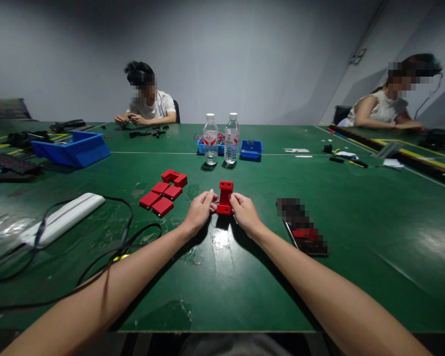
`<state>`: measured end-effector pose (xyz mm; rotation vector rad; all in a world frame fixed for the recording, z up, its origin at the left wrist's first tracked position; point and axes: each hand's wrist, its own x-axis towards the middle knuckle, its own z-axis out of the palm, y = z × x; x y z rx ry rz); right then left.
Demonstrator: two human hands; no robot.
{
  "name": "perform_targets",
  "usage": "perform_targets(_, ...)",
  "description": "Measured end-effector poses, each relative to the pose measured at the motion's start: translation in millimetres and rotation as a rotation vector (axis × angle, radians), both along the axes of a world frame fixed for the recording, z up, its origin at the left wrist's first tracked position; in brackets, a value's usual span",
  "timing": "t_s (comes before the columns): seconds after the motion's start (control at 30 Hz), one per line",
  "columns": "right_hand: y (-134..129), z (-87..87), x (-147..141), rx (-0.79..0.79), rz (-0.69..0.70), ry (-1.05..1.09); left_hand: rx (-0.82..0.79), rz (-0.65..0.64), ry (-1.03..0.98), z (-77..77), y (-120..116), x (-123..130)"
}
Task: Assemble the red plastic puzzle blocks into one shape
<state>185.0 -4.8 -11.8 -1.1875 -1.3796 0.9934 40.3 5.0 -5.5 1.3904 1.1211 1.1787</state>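
Observation:
Upright between my two hands, just over the green table, is a red block (225, 198) with a narrow waist, wider ends and small round holes. My right hand (246, 210) pinches it along the right side with thumb and fingers. On the other side my left hand (201, 210) has its fingertips closed against the lower left edge. Left of my hands lie several flat square red pieces (162, 206), with small metallic spots at their edges. Behind them rests a red notched piece (174, 177) of a shape like the held one.
Two water bottles (210, 141) stand ahead, near small blue bins (251, 150). A larger blue bin (74, 148), a white power strip (65, 217) and black cables occupy the left. A phone (304, 227) lies right. Two people sit across the table (356, 232).

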Motion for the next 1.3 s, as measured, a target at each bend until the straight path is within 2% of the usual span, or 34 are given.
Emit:
perform_targets(0.13, 1.6, -0.3, 1.1, 0.016, -0.013, -0.033, 0.091, -0.052, 0.073, 1.3, 1.8, -0.8)
perform_targets(0.33, -3.7, 8.5, 0.8, -0.049, 0.074, 0.001, 0.018, -0.097, 0.043, 6.5, -2.3, -4.6)
perform_targets(0.6, -5.0, 11.0, 2.6, -0.001, 0.125, 0.0, 0.061, -0.102, 0.039, -3.8, 1.4, -8.0)
perform_targets(0.73, -2.8, 8.4, 4.7, 0.015, 0.108, -0.039, 0.054, -0.092, -0.001, -4.2, 1.8, -7.9)
perform_targets(0.97, -8.2, 9.2, 2.9, 0.043, 0.015, -0.14, -0.06, -0.101, -0.127, 8.8, -1.4, -4.1)
perform_targets(1.13, -12.6, 14.2, 1.5, 0.088, 0.001, -0.219, -0.067, -0.139, -0.099, 15.6, -3.5, -4.7)
perform_targets(1.3, -12.9, 16.8, 3.2, 0.108, 0.022, -0.297, -0.039, -0.126, -0.084, 12.1, -3.9, -6.4)
